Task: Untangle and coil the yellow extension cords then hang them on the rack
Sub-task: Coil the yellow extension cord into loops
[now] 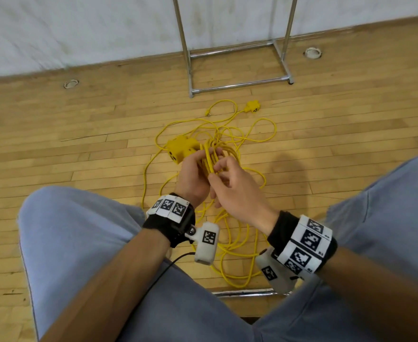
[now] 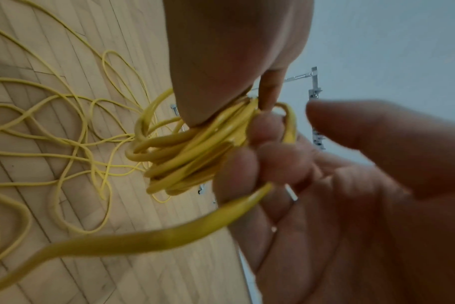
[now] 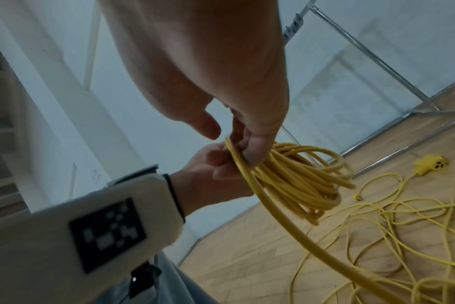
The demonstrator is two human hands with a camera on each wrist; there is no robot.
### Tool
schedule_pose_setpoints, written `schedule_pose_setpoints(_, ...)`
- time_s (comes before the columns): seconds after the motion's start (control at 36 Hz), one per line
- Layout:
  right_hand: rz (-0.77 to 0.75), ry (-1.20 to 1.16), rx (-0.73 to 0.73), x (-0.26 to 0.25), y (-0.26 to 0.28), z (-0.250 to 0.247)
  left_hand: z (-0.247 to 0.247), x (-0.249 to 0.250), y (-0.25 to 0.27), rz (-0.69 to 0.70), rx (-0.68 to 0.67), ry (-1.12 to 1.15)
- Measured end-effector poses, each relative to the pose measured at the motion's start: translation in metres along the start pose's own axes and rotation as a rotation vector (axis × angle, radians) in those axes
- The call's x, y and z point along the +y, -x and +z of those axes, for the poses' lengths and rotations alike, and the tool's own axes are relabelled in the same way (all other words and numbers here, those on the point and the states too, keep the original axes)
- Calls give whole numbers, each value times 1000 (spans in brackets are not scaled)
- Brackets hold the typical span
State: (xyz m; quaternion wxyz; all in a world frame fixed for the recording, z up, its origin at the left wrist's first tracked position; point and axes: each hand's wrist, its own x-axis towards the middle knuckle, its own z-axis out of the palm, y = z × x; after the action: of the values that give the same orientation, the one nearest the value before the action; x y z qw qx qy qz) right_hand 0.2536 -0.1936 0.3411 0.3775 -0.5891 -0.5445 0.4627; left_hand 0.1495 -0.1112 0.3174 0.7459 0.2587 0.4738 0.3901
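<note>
My left hand [image 1: 196, 169] grips a coil of yellow cord [image 1: 211, 156], and that cord's yellow socket block [image 1: 179, 150] sticks out to the left of the hand. In the left wrist view its fingers [image 2: 260, 160] curl round the coil's loops [image 2: 192, 156]. My right hand [image 1: 225, 172] meets the coil from the right. Its fingers [image 3: 249, 148] pinch a strand [image 3: 286, 222] against the coil [image 3: 304, 181]. That strand runs down to the loose tangled cord [image 1: 230, 238] on the floor. A second socket block [image 1: 252, 107] and a plug [image 1: 208, 114] lie farther off.
The chrome rack [image 1: 237, 65] stands on the wooden floor against the white wall, just beyond the tangle. Two round floor sockets [image 1: 71, 83] [image 1: 312, 53] are set near the wall. My knees in blue trousers [image 1: 79, 230] flank the cord, and a chrome bar [image 1: 247, 293] lies between them.
</note>
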Motion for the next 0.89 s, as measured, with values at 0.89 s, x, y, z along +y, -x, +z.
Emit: schedule_pose_setpoints(0.89,338,163,-273,97,-50,-30,-17,75,17,139,-162,405)
